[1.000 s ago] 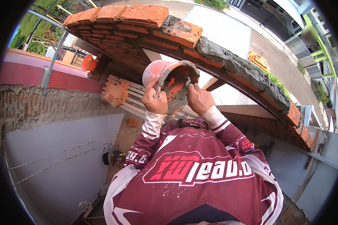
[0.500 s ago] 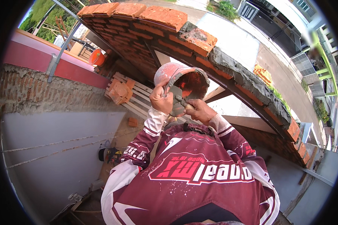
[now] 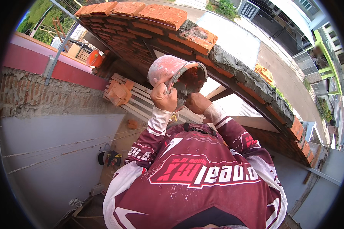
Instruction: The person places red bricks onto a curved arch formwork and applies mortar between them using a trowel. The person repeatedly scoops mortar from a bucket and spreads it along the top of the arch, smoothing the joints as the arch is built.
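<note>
My left hand (image 3: 165, 97) is closed on the rim of a mortar-smeared red bucket (image 3: 165, 68), which is tipped on its side with its mouth toward the right. At that mouth, my right hand (image 3: 197, 103) is wrapped round a trowel (image 3: 182, 91). Most of the trowel is hidden by the hand and the bucket's shadowed inside, where some grey mortar clings. Just beyond the bucket runs a sloping brick wall (image 3: 160, 32). Grey mortar (image 3: 233, 61) coats part of its top, to the right of the laid bricks.
A string runs along the wall's top bricks. Below on the left, broken bricks (image 3: 119, 92) lie on a slatted wooden platform (image 3: 141, 105). An orange bucket (image 3: 94, 58) stands farther left, near a metal pole (image 3: 61, 49). A power tool (image 3: 114, 158) rests lower down.
The bucket has shifted slightly left and up in view. My right hand has turned and moved left, closer to the bucket's mouth, and the trowel now shows less.
</note>
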`<action>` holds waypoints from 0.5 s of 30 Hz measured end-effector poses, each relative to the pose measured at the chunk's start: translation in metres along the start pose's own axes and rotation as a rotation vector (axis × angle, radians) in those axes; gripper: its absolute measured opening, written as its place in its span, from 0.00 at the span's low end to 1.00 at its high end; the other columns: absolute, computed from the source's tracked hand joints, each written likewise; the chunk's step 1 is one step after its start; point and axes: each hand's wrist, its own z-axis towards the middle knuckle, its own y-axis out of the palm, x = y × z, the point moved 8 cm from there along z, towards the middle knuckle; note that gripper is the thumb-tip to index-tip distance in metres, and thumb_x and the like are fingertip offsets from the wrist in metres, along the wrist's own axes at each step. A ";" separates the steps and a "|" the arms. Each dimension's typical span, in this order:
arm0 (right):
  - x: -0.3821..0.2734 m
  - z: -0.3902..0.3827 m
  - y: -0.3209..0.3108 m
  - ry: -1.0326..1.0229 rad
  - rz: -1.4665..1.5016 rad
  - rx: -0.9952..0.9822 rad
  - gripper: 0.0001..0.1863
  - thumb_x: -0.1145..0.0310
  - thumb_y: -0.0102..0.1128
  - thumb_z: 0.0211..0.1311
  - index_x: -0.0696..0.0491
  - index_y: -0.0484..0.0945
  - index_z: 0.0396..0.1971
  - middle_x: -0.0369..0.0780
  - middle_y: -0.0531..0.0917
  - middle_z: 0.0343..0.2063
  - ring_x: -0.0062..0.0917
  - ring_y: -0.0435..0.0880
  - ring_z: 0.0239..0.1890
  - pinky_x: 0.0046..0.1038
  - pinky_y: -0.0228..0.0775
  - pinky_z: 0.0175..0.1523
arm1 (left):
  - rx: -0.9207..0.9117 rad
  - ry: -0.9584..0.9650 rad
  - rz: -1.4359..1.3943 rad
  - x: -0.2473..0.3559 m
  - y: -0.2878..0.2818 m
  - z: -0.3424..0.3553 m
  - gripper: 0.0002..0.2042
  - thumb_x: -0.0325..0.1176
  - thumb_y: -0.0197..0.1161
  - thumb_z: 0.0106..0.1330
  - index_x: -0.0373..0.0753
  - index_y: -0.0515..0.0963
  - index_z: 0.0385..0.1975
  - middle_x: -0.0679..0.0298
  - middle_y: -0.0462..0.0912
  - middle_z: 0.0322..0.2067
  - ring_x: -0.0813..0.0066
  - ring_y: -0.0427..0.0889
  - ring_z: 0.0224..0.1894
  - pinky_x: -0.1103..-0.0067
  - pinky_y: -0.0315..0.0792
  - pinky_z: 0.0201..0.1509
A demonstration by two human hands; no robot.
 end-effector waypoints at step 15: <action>-0.027 0.019 -0.003 -0.088 -0.555 0.084 0.14 0.65 0.53 0.67 0.52 0.75 0.49 0.48 0.83 0.40 0.45 0.86 0.42 0.47 0.79 0.41 | 0.280 -0.342 -0.006 -0.086 -0.062 -0.042 0.06 0.16 0.59 0.53 0.30 0.68 0.20 0.53 0.88 0.50 0.73 0.82 0.39 0.72 0.72 0.46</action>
